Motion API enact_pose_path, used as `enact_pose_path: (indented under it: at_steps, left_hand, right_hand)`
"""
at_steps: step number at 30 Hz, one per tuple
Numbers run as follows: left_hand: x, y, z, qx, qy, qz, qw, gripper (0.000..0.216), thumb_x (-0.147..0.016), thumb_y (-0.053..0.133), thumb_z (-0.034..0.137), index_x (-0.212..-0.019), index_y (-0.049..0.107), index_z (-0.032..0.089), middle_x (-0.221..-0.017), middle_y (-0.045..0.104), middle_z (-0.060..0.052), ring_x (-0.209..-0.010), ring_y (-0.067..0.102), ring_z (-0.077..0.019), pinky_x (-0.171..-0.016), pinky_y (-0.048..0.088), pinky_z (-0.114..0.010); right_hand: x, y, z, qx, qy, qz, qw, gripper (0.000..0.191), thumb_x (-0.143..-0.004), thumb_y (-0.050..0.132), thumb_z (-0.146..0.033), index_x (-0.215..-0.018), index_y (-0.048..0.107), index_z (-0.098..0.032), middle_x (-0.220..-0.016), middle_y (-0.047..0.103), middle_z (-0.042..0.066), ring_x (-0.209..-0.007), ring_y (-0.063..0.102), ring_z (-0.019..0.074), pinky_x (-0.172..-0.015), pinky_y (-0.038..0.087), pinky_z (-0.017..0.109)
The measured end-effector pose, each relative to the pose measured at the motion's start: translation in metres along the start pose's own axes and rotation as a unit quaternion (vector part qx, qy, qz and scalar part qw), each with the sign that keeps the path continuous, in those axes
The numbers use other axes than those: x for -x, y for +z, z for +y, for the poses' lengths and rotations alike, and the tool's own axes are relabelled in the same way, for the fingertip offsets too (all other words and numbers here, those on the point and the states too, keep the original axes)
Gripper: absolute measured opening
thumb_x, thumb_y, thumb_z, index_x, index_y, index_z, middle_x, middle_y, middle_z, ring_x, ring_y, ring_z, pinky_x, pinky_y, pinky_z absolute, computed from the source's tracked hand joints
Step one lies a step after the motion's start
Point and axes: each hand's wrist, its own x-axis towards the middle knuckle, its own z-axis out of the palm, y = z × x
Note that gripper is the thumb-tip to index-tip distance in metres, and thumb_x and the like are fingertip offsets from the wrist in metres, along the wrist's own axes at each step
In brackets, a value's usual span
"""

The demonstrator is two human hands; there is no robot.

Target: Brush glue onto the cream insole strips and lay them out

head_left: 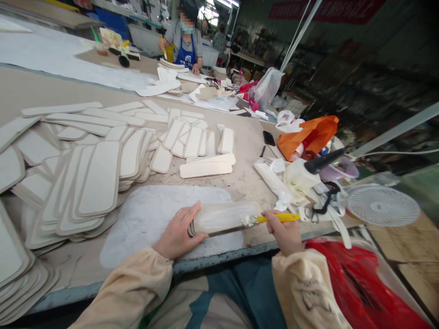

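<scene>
A small stack of pale, rounded flat pieces (222,217) lies on a white sheet (154,219) near the table's front edge. My left hand (178,233) pinches the left end of this stack, thumb on top. My right hand (284,233) is closed round a yellow-handled brush (274,218). Its white bristles rest on the right end of the top piece, which looks wet and streaked.
Many overlapping flat pieces (99,173) cover the table to the left and centre. To the right lie an orange bag (313,132), a black phone (268,138), white rags, a small white fan (382,205) and a red bag (356,283). A person in a blue apron (187,45) works at the far end.
</scene>
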Motion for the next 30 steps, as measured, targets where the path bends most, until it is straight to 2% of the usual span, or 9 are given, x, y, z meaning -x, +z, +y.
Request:
enact_pose_path:
  at_steps: [4, 8, 10, 13, 16, 19, 23, 26, 30]
  left_hand:
    - [0.000, 0.000, 0.000, -0.006, 0.000, 0.005, 1.000, 0.086, -0.077, 0.066, 0.045, -0.146, 0.020, 0.019, -0.129, 0.054, -0.014, -0.117, 0.050, -0.0290, -0.100, 0.043, -0.046]
    - [0.001, 0.000, 0.000, -0.013, 0.006, 0.007, 1.000, 0.084, -0.078, 0.065, 0.044, -0.146, 0.021, 0.020, -0.129, 0.054, -0.014, -0.117, 0.051, -0.0291, -0.100, 0.044, -0.046]
    - [0.002, 0.000, -0.001, -0.016, 0.006, 0.010, 1.000, 0.083, -0.078, 0.064, 0.044, -0.146, 0.022, 0.020, -0.129, 0.054, -0.014, -0.117, 0.051, -0.0290, -0.100, 0.044, -0.045]
    - [0.002, 0.001, -0.002, -0.019, 0.006, 0.016, 1.000, 0.083, -0.078, 0.064, 0.044, -0.146, 0.023, 0.022, -0.130, 0.054, -0.013, -0.117, 0.052, -0.0292, -0.099, 0.045, -0.045]
    - [0.002, 0.002, -0.003, -0.019, 0.004, 0.016, 1.000, 0.083, -0.078, 0.064, 0.045, -0.146, 0.022, 0.022, -0.131, 0.053, -0.013, -0.117, 0.052, -0.0294, -0.098, 0.046, -0.045]
    - [0.003, 0.003, -0.004, -0.021, 0.004, 0.014, 1.000, 0.083, -0.078, 0.064, 0.045, -0.146, 0.022, 0.022, -0.132, 0.052, -0.014, -0.118, 0.051, -0.0295, -0.099, 0.045, -0.045]
    - [0.003, 0.002, -0.003, -0.025, 0.004, 0.010, 1.000, 0.082, -0.078, 0.064, 0.045, -0.145, 0.025, 0.021, -0.132, 0.052, -0.014, -0.118, 0.051, -0.0292, -0.100, 0.045, -0.044]
    - [0.003, 0.002, -0.002, -0.026, 0.003, 0.013, 1.000, 0.083, -0.078, 0.065, 0.046, -0.145, 0.024, 0.022, -0.130, 0.054, -0.013, -0.117, 0.052, -0.0294, -0.098, 0.046, -0.045]
    - [0.002, 0.001, -0.002, -0.021, 0.004, 0.014, 1.000, 0.083, -0.078, 0.064, 0.045, -0.146, 0.021, 0.023, -0.129, 0.055, -0.013, -0.116, 0.053, -0.0293, -0.097, 0.047, -0.045]
  right_hand:
    - [-0.005, -0.024, 0.010, 0.103, -0.063, 0.092, 0.988, 0.038, -0.086, 0.050, -0.051, -0.079, 0.066, -0.017, -0.046, 0.052, -0.003, -0.046, 0.053, 0.0148, -0.050, 0.042, 0.026]
    - [0.001, -0.005, 0.015, 0.184, -0.195, 0.150, 0.952, 0.032, -0.091, 0.047, -0.042, -0.090, 0.067, -0.017, -0.069, 0.068, 0.004, -0.062, 0.064, 0.0175, -0.061, 0.048, 0.027]
    - [0.010, 0.012, 0.011, 0.251, -0.274, 0.124, 0.920, 0.026, -0.091, 0.048, -0.035, -0.091, 0.068, -0.018, -0.081, 0.072, 0.007, -0.070, 0.066, 0.0182, -0.065, 0.049, 0.027]
    - [0.031, 0.035, -0.005, 0.332, -0.359, 0.041, 0.871, 0.021, -0.091, 0.049, -0.025, -0.086, 0.069, -0.019, -0.071, 0.070, 0.007, -0.066, 0.065, 0.0173, -0.062, 0.048, 0.027]
    - [0.046, 0.040, -0.021, 0.297, -0.414, -0.028, 0.860, 0.018, -0.091, 0.050, -0.021, -0.089, 0.068, -0.019, -0.069, 0.069, 0.005, -0.066, 0.064, 0.0162, -0.063, 0.049, 0.026]
    - [0.041, 0.029, -0.020, 0.266, -0.409, 0.014, 0.873, 0.017, -0.091, 0.050, -0.022, -0.095, 0.066, -0.018, -0.077, 0.071, 0.006, -0.069, 0.065, 0.0157, -0.066, 0.049, 0.026]
    - [0.031, 0.026, -0.010, 0.376, -0.331, 0.116, 0.858, 0.022, -0.092, 0.048, -0.025, -0.081, 0.066, -0.017, -0.064, 0.067, 0.005, -0.058, 0.062, 0.0170, -0.054, 0.043, 0.027]
    - [0.046, 0.042, -0.020, 0.391, -0.344, 0.054, 0.852, 0.026, -0.092, 0.047, -0.023, -0.071, 0.063, -0.019, -0.057, 0.062, 0.004, -0.056, 0.060, 0.0175, -0.052, 0.040, 0.028]
    - [0.059, 0.048, -0.034, 0.260, -0.390, -0.002, 0.883, 0.016, -0.091, 0.049, -0.021, -0.089, 0.065, -0.018, -0.071, 0.069, 0.005, -0.065, 0.064, 0.0162, -0.063, 0.046, 0.026]
